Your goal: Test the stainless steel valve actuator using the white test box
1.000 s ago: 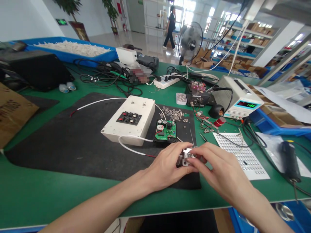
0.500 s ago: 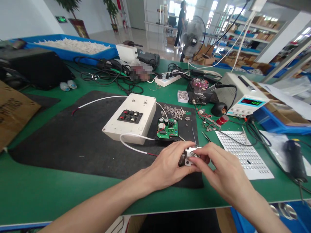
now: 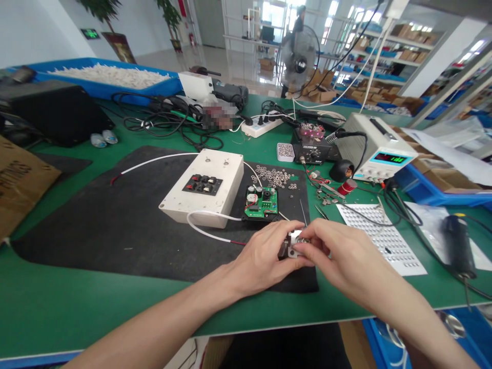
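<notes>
My left hand (image 3: 265, 256) is wrapped round a small white and dark metal part (image 3: 293, 245) above the black mat's right side. The thumb and fingertips of my right hand (image 3: 334, 251) pinch a small shiny piece at that part's face; the fingers partly hide it. Just beyond my left hand lies a green circuit board (image 3: 261, 201) in a black housing. A cream box (image 3: 207, 179) with a black switch panel stands left of the board, and a white cable (image 3: 207, 237) with a dark red end curves from the board toward my left hand.
Many small rings (image 3: 271, 176) lie behind the board. At the right are a white sheet (image 3: 384, 238) with rows of small parts, a power supply (image 3: 374, 146), a red spool (image 3: 347, 186) and a black-handled tool (image 3: 459, 246). A power strip (image 3: 261, 125) lies at the back.
The whole view has shifted slightly. My right fingers have closed in further over the metal part, covering more of its face. A person in the background is now mostly behind the fan.
</notes>
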The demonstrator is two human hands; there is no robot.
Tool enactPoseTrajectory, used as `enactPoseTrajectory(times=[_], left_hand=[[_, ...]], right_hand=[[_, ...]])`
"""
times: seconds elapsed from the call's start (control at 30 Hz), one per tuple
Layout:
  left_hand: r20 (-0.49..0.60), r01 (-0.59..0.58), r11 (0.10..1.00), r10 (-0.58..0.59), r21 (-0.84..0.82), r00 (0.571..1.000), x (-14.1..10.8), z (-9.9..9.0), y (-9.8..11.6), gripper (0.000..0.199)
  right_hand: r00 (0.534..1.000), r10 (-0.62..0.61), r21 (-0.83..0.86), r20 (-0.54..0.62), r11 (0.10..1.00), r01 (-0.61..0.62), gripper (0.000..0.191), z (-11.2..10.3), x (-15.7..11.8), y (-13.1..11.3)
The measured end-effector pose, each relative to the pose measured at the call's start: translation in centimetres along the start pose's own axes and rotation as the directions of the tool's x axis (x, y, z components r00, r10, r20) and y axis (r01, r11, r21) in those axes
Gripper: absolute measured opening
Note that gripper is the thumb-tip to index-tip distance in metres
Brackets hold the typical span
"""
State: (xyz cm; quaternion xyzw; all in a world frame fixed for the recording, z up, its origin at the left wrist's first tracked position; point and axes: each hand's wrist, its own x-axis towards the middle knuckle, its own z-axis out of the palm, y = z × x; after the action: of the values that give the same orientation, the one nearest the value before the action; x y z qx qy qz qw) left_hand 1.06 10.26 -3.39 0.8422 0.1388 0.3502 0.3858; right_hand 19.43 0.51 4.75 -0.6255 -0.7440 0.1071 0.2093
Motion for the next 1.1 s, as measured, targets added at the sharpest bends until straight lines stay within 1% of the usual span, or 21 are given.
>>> enactPoseTrajectory(times=[0.13, 0.17, 0.2, 0.23, 0.27, 0.33, 0.37, 0.4, 0.5, 0.53, 0.6, 0.67, 0.8, 0.83, 0.97, 1.03, 1.1], left_hand=[[-0.025, 0.004, 1.000, -0.003, 0.023, 1.000, 0.0, 0.1, 0.0, 0.053], [-0.028, -0.007, 1.000, 0.008, 0.026, 1.000, -0.1, 0.1, 0.0, 0.052], [-0.027, -0.022, 0.999, 0.023, 0.027, 0.999, -0.1, 0.1, 0.0, 0.052], [-0.024, -0.036, 0.999, 0.037, 0.027, 0.999, -0.1, 0.1, 0.0, 0.052], [-0.021, -0.049, 0.998, 0.050, 0.027, 0.999, -0.1, 0.1, 0.0, 0.053], [-0.024, -0.053, 0.998, 0.053, 0.027, 0.998, -0.1, 0.1, 0.1, 0.056], [-0.028, -0.042, 0.999, 0.042, 0.027, 0.999, -0.1, 0.1, 0.2, 0.058], [-0.034, -0.030, 0.999, 0.031, 0.026, 0.999, -0.1, 0.1, 0.2, 0.058], [-0.037, -0.013, 1.000, 0.014, 0.020, 0.999, 0.0, 0.0, 0.3, 0.056], [-0.035, -0.016, 1.000, 0.017, 0.018, 0.999, 0.0, 0.0, 0.3, 0.056], [-0.036, -0.019, 1.000, 0.020, 0.015, 0.999, 0.0, 0.0, 0.3, 0.059], [-0.044, -0.012, 1.000, 0.012, 0.013, 0.999, -0.1, 0.1, 0.3, 0.062], [-0.052, -0.017, 1.000, 0.017, 0.012, 0.998, 0.0, 0.1, 0.4, 0.061], [-0.049, -0.021, 1.000, 0.021, 0.011, 0.999, 0.0, 0.1, 0.4, 0.060], [-0.039, -0.024, 1.000, 0.025, 0.012, 0.999, 0.0, 0.0, 0.4, 0.060], [-0.040, -0.030, 0.999, 0.031, 0.016, 0.999, 0.0, -0.1, 0.5, 0.060], [-0.040, -0.043, 0.999, 0.044, 0.020, 0.998, -0.1, -0.1, 0.6, 0.060]], right_hand=[[0.988, 0.051, 0.134, -0.145, 0.990, -0.031, 0.011, 1.7, -0.7, 0.4], [0.986, 0.058, 0.145, -0.158, 0.989, -0.035, 0.012, 1.9, -0.8, 0.5], [0.988, 0.063, 0.150, -0.144, 0.988, -0.042, 0.013, 1.9, -0.8, 0.5], [0.992, 0.072, 0.156, -0.100, 0.986, -0.056, 0.014, 1.7, -0.8, 0.4], [0.996, 0.087, 0.172, -0.033, 0.982, -0.080, 0.015, 1.4, -0.6, 0.4], [0.988, 0.118, 0.234, 0.100, 0.962, -0.138, 0.017, 0.6, -0.3, 0.3], [0.983, 0.131, 0.261, 0.132, 0.952, -0.162, 0.017, 0.3, -0.2, 0.3], [0.981, 0.142, 0.279, 0.135, 0.944, -0.175, 0.018, 0.2, -0.1, 0.3], [0.980, 0.194, 0.348, 0.054, 0.916, -0.201, 0.016, 0.5, -0.2, 0.4], [0.975, 0.218, 0.402, 0.043, 0.890, -0.217, 0.017, 0.7, -0.3, 0.4], [0.963, 0.262, 0.537, 0.063, 0.804, -0.254, 0.023, 1.2, -0.6, 0.4], [0.951, 0.300, 0.631, 0.072, 0.725, -0.277, 0.028, 1.7, -0.9, 0.4], [0.912, 0.410, 0.709, 0.017, 0.638, -0.300, 0.029, 2.4, -1.0, 0.3], [0.906, 0.424, 0.733, 0.020, 0.610, -0.301, 0.029, 2.5, -1.0, 0.2], [0.898, 0.415, 0.809, 0.148, 0.472, -0.351, 0.033, 1.9, -0.8, 0.1], [0.891, 0.411, 0.806, 0.193, 0.451, -0.383, 0.035, 1.4, -0.6, 0.2], [0.893, 0.401, 0.785, 0.203, 0.478, -0.393, 0.034, 1.0, -0.4, 0.4]])
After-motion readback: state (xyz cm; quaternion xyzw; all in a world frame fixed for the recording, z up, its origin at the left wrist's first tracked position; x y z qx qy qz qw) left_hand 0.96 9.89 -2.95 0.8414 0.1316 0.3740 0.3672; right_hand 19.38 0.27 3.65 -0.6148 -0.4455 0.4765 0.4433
